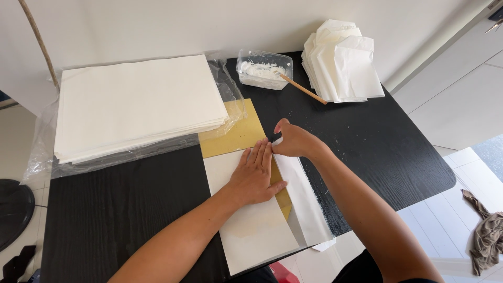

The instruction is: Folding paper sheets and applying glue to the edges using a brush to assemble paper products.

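Observation:
My left hand (254,175) lies flat, fingers together, on a white paper sheet (257,230) that rests on a mustard-yellow board (236,133). My right hand (293,140) pinches the top corner of the sheet's right flap (304,196), which is lifted and folding over toward the left. A strip of the yellow board shows between the flat part and the flap. All of this sits on a black table (120,209).
A thick stack of white paper (136,102) on clear plastic wrap lies at the back left. A clear tub of white paste (263,69) with a wooden stick (303,88) stands behind. Folded white paper pieces (343,60) are piled at the back right. A cloth (487,236) lies on the floor.

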